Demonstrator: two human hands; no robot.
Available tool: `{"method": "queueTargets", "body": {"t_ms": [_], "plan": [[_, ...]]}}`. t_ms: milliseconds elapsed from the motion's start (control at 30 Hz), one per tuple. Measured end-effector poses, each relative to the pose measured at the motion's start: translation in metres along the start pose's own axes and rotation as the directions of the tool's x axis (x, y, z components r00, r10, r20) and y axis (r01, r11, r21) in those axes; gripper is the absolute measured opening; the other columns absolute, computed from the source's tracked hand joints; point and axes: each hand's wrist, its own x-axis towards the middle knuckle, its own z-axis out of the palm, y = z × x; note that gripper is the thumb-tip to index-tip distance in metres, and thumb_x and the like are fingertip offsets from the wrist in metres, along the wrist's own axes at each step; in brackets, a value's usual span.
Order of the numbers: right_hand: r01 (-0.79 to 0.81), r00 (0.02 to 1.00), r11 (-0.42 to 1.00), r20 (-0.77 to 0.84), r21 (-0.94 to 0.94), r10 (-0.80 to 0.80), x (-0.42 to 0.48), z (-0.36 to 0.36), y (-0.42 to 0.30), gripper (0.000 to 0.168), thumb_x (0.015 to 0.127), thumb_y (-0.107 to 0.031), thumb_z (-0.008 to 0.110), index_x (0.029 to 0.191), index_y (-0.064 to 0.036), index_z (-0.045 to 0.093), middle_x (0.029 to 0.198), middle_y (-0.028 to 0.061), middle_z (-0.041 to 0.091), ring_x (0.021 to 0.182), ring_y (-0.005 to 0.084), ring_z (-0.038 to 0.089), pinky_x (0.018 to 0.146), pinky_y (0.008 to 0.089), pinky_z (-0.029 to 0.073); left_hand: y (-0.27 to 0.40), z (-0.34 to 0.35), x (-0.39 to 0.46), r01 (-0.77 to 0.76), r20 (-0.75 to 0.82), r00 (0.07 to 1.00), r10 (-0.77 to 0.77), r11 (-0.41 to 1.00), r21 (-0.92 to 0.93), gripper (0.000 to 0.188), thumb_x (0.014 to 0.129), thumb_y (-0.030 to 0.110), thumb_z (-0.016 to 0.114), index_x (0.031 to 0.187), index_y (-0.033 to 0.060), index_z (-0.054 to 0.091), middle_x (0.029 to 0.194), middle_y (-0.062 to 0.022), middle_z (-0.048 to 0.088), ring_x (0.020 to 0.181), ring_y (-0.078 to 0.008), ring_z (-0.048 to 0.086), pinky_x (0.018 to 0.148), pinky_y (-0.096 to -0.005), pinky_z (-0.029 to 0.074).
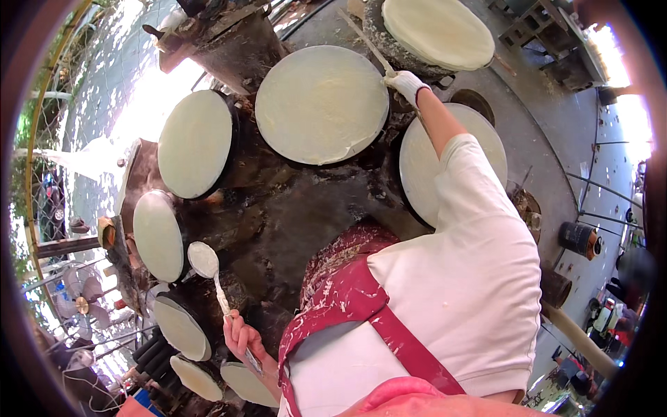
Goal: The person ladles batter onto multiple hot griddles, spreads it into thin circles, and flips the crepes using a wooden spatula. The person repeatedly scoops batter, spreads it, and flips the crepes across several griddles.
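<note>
My left hand, bare, grips the handle of a ladle coated in pale batter. The ladle's round bowl is close to a steaming round pan with a pale batter sheet. My right hand wears a white knitted glove and is shut on a long wooden stick. The stick passes between a large pale round sheet on a pan and a stack of pale round sheets. Beneath my right arm lies another pale sheet on a pan, partly covered by the arm and sleeve.
Another coated pan stands at the left, and several more curve round below it. Dark, sooty stove surface lies between the pans. A fan is at far left. A dark metal drum lies to the right.
</note>
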Motion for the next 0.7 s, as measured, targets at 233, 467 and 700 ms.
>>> {"method": "queueTargets", "body": {"t_ms": [233, 467, 700], "plan": [[0.089, 0.994, 0.992, -0.050, -0.085, -0.094, 0.065, 0.029, 0.045, 0.030, 0.092, -0.035, 0.065, 0.092, -0.004, 0.064, 0.062, 0.0010, 0.054, 0.049, 0.0144, 0.051, 0.048, 0.0327, 0.039, -0.012, 0.013, 0.009, -0.057, -0.060, 0.997, 0.056, 0.998, -0.009, 0.033, 0.108, 0.020, 0.036, 0.119, -0.0113, 0.041, 0.065, -0.0025, 0.041, 0.038, -0.0088, 0.041, 0.038, -0.0220, 0.031], [0.139, 0.984, 0.989, -0.105, -0.053, -0.144, 0.055, 0.028, 0.042, 0.040, 0.093, -0.039, 0.065, 0.118, -0.008, 0.066, 0.074, -0.0004, 0.059, 0.065, 0.0115, 0.056, 0.059, 0.0279, 0.043, 0.026, -0.007, 0.017, 0.015, -0.006, 1.000, -0.014, 0.999, 0.034, 0.034, 0.109, 0.023, 0.032, 0.120, -0.0078, 0.041, 0.065, 0.0000, 0.040, 0.041, -0.0075, 0.041, 0.045, -0.0239, 0.028], [0.066, 0.971, 0.998, -0.227, -0.018, -0.068, -0.029, 0.092, 0.043, 0.051, 0.097, -0.040, 0.053, 0.131, -0.002, 0.057, 0.114, 0.0226, 0.067, 0.107, 0.0343, 0.064, 0.092, 0.0390, 0.047, 0.095, -0.034, -0.005, -0.001, -0.045, 0.999, 0.008, 0.990, 0.142, 0.032, 0.107, 0.020, 0.036, 0.119, -0.0088, 0.043, 0.063, 0.0014, 0.042, 0.034, -0.0054, 0.039, 0.039, -0.0216, 0.034]]}}
